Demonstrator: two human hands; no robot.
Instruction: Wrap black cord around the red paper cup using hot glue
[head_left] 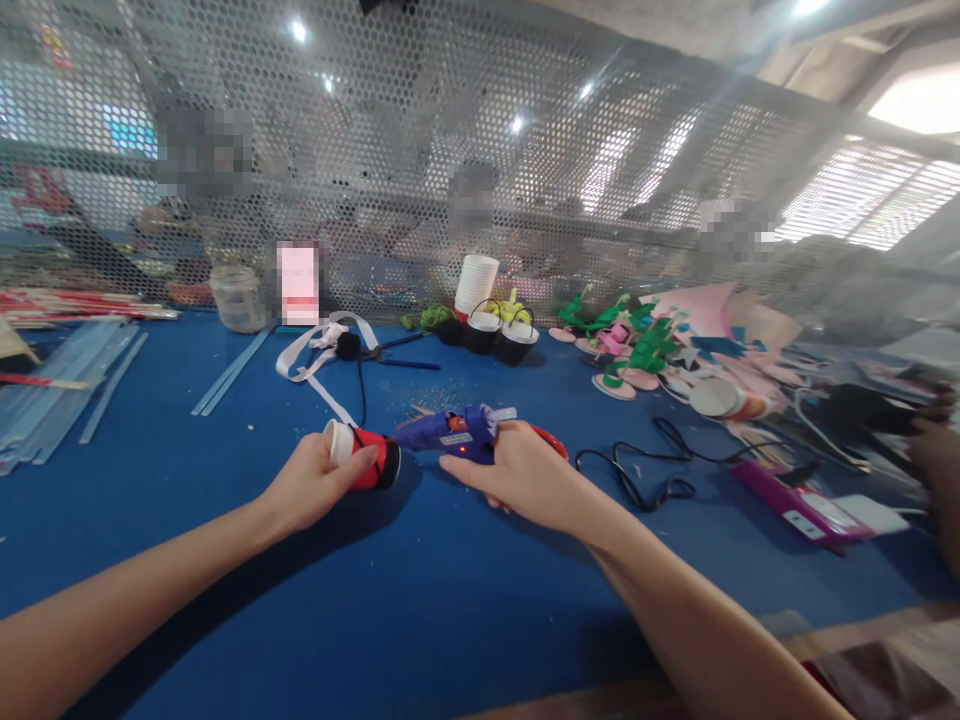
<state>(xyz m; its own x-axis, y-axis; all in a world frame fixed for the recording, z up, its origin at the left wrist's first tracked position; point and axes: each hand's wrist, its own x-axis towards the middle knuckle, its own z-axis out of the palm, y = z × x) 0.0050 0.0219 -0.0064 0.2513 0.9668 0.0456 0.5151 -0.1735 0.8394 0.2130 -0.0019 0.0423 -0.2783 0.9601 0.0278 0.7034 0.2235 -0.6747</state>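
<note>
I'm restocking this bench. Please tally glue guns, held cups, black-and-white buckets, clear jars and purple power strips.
Glue gun: 1
Held red cup: 1
Black-and-white buckets: 2
Clear jar: 1
Purple power strip: 1
Total: 6

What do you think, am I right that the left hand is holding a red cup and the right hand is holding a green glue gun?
Not quite: the glue gun is bluish purple, not green, as the head view shows. The left hand does hold a red cup, and the right hand does hold the gun.
</note>
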